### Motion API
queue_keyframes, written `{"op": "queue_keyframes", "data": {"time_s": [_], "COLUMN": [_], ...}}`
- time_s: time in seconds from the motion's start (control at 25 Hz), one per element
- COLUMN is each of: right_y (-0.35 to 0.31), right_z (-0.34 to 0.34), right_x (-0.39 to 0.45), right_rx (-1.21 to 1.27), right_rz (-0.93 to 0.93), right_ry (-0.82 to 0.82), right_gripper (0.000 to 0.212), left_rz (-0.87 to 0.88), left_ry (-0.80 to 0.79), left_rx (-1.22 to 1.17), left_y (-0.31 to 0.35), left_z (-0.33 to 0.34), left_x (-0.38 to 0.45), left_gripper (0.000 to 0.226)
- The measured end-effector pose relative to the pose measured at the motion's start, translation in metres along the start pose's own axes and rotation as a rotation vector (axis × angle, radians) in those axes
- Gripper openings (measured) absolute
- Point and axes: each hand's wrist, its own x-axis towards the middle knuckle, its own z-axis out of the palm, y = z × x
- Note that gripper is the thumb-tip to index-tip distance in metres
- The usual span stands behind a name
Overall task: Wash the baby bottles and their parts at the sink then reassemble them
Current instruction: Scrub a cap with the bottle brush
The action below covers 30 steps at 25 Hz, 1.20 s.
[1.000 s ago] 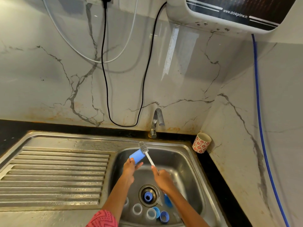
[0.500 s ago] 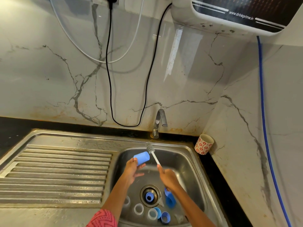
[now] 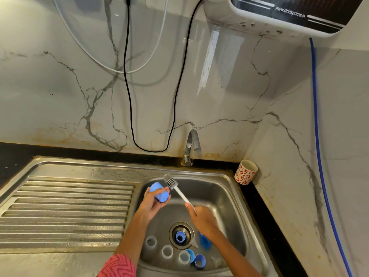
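Over the steel sink basin, my left hand grips a blue bottle cap. My right hand holds the white handle of a bottle brush; its grey bristle head sits just right of the cap, touching or nearly touching it. On the basin floor stand three clear bottles in a row along the near edge. Blue parts lie around them: a ring in the drain, a cap partly hidden under my right wrist, and two rings by the rightmost bottle.
The tap rises behind the basin and no water is seen running. A ribbed steel drainboard spreads to the left. A red-patterned cup stands in the back right corner. Cables hang down the marble wall under a water purifier.
My left hand has turned the blue cap so its closed end points up and left. The brush head now lies beside the cap's right side rather than above it.
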Motion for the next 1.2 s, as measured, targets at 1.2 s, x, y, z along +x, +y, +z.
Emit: {"op": "queue_keyframes", "data": {"time_s": [1.2], "right_y": [-0.025], "right_z": [-0.021], "right_x": [-0.011], "right_rx": [-0.492], "right_rz": [-0.088], "right_ry": [-0.055], "right_gripper": [0.054], "left_rz": [0.645], "left_ry": [-0.093], "left_rx": [2.354], "left_y": [0.039], "left_z": [0.031], "left_x": [0.014], "left_gripper": [0.031]}}
